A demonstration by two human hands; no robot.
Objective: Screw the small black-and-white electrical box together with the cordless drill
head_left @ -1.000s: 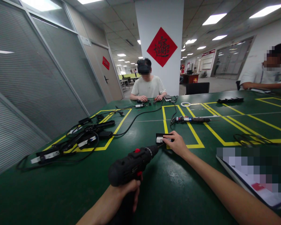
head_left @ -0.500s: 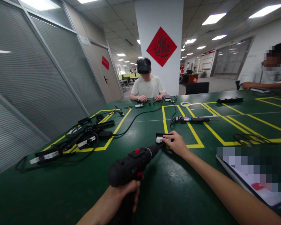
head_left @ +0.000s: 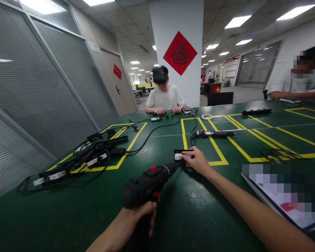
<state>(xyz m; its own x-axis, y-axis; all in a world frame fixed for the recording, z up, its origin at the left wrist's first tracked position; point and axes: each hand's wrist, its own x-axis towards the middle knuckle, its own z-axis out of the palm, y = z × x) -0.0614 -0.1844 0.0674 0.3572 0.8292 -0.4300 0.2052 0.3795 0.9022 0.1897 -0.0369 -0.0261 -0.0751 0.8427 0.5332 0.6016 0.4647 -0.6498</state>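
Observation:
My left hand is wrapped around the grip of a black cordless drill with red accents. The drill points away and to the right, and its bit reaches the near side of a small white block in a black holder. Whether the tip touches the block I cannot tell. With fingertips pinched, my right hand grips this small part on the green table. My fingers hide the part's right end.
Black-and-white devices with cables lie on the left. Beyond my right hand is a pen-shaped electric screwdriver, with a tape roll farther back. A notebook-like item lies at right. One person sits opposite, another far right.
The view has shifted very slightly. Both hands, the drill and the small part keep almost the same positions.

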